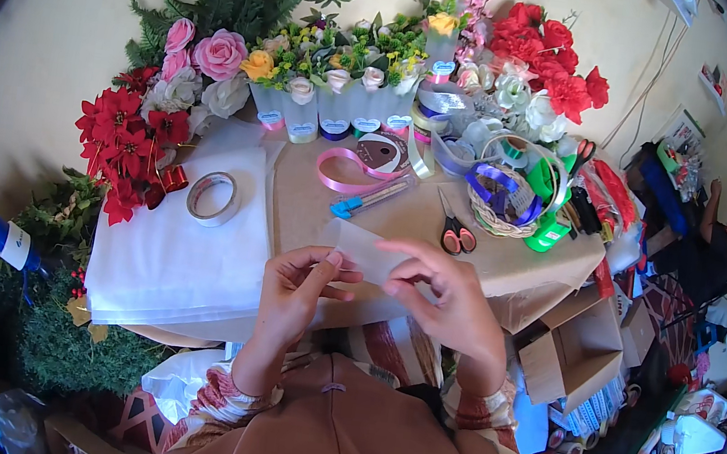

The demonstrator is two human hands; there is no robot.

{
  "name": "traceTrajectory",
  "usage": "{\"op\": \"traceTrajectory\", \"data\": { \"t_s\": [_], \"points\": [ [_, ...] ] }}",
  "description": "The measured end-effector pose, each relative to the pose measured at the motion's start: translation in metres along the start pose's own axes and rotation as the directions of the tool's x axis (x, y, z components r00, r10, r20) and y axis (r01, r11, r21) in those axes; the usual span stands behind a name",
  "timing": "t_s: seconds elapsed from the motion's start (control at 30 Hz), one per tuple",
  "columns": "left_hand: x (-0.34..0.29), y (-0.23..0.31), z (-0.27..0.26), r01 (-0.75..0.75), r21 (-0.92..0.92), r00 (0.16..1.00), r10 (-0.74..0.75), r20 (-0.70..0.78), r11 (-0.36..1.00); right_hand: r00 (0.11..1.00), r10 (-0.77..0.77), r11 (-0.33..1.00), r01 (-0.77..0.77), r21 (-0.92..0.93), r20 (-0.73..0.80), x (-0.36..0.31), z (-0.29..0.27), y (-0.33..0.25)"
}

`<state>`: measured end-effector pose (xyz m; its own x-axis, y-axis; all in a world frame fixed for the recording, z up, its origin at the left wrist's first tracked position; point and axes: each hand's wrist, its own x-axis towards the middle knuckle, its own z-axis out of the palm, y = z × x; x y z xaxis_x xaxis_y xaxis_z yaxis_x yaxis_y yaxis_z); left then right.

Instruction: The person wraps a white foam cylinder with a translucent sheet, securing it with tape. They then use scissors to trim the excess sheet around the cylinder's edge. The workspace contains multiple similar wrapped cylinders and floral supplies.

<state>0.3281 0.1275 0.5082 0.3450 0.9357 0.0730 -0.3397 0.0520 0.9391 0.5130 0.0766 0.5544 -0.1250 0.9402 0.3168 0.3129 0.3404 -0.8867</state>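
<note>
My left hand point(297, 287) pinches a small translucent whitish sheet point(361, 243) between thumb and fingers, above the table's front edge. At the sheet's right side is my right hand point(446, 296), index finger stretched out and the other fingers bent and apart. It is hard to see whether its fingertips touch the sheet. Just beyond lies a blue-ended cutter knife point(374, 196), with a loop of pink ribbon point(327, 168) behind it. Black-and-orange scissors point(457, 237) rest to the right. On a stack of white sheets point(177, 268) at left sits a roll of tape point(213, 198).
Artificial flowers in pale wrapped pots point(300, 118) line the table's back. At right stand a wicker basket point(502, 208) with purple ribbon and a green tape dispenser point(549, 232). An opened cardboard box point(571, 348) is below the right edge. Another person point(725, 235) sits far right.
</note>
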Motion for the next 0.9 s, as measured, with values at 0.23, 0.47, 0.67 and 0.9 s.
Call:
{"op": "traceTrajectory", "data": {
  "t_s": [0.23, 0.47, 0.67, 0.9],
  "points": [
    [-0.003, -0.004, 0.001, -0.033, 0.010, 0.999, 0.033, 0.015, 0.999, 0.988, -0.132, 0.984, 0.140, -0.110, 0.076, 0.019, 0.018, -0.003],
    [-0.003, -0.004, 0.003, -0.035, 0.008, 0.999, 0.035, 0.028, 0.999, 0.985, -0.164, 0.963, 0.171, -0.208, 0.048, 0.020, 0.022, 0.001],
    [-0.003, -0.006, 0.005, -0.061, -0.027, 0.998, 0.062, 0.029, 0.998, 0.981, -0.196, 0.946, 0.190, -0.262, 0.003, 0.021, 0.026, -0.001],
    [-0.005, -0.006, 0.009, -0.105, -0.022, 0.994, 0.105, 0.013, 0.994, 0.987, -0.154, 0.960, 0.141, -0.242, -0.034, 0.022, 0.031, -0.003]
  ]
}}
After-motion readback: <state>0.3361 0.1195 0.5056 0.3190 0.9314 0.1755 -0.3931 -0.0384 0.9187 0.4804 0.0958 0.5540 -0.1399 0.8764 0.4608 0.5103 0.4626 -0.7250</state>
